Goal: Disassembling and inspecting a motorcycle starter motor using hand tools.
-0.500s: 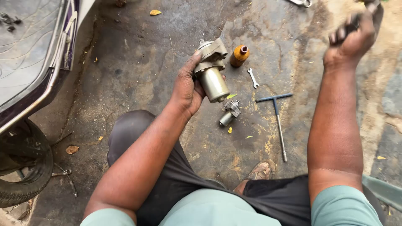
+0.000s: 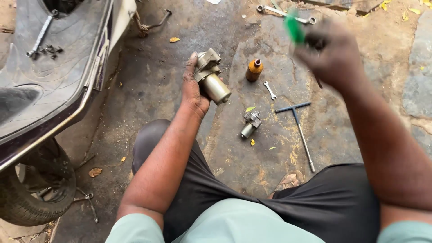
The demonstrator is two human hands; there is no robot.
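My left hand (image 2: 192,90) grips a brass-coloured starter motor (image 2: 211,78) by its cast head, its cylinder pointing down and right. Raised and blurred, my right hand (image 2: 333,56) is closed on a green-handled tool (image 2: 294,28), likely a screwdriver, above the ground. Between my hands on the concrete stand a small orange bottle (image 2: 254,69) and a small spanner (image 2: 270,90). A second small metal motor part (image 2: 250,124) lies below them.
A T-handle wrench (image 2: 299,126) lies to the right of the small part. A long spanner (image 2: 283,13) lies at the top. A scooter's floorboard (image 2: 54,67) with loose tools and its tyre (image 2: 31,193) fill the left side. My knees are at the bottom.
My right hand has come in from the upper right toward the middle, now holding a green-handled tool. My left hand still holds the starter motor in much the same place.
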